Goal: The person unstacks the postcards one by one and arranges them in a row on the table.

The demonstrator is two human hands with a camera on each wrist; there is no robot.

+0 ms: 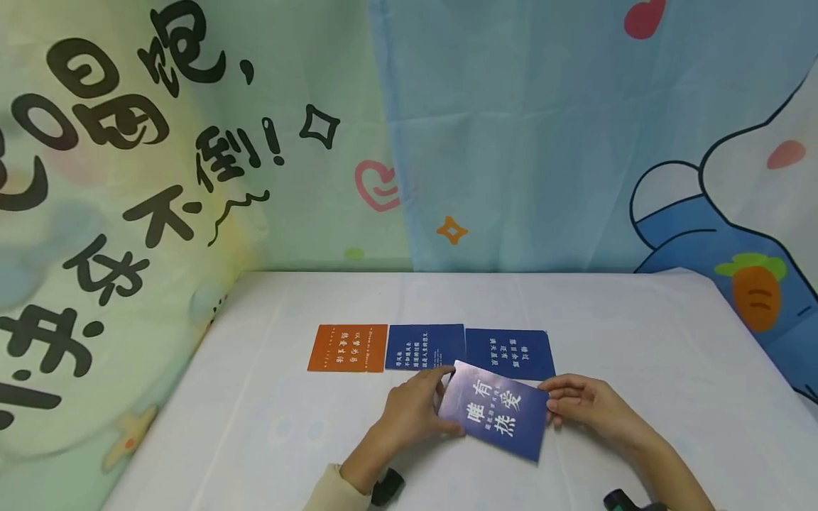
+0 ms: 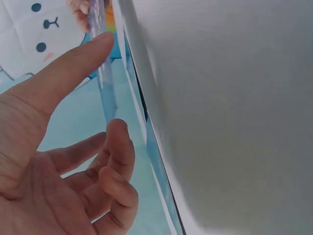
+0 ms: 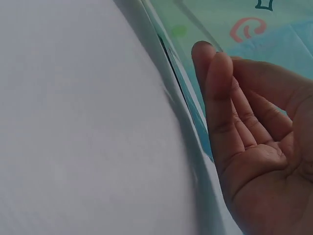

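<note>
A purple-blue card (image 1: 524,440) with large white Chinese characters is held up tilted over the white table. My left hand (image 1: 418,406) grips its left side, thumb at the lower corner and fingers at the upper one. On the opposite edge, my right hand (image 1: 588,408) pinches the card near its upper right corner. The left wrist view shows the card (image 2: 107,90) nearly edge-on between thumb and finger. In the right wrist view, thumb and forefinger (image 3: 218,83) meet at a thin edge. The held card overlaps two cards behind it in the head view.
Behind the held card lie an orange card (image 1: 332,349), a dark blue card (image 1: 447,337) and another dark blue card (image 1: 533,348), side by side in a row. They rest on a white-covered table (image 1: 255,426). A printed curtain (image 1: 524,177) hangs along the table's back edge.
</note>
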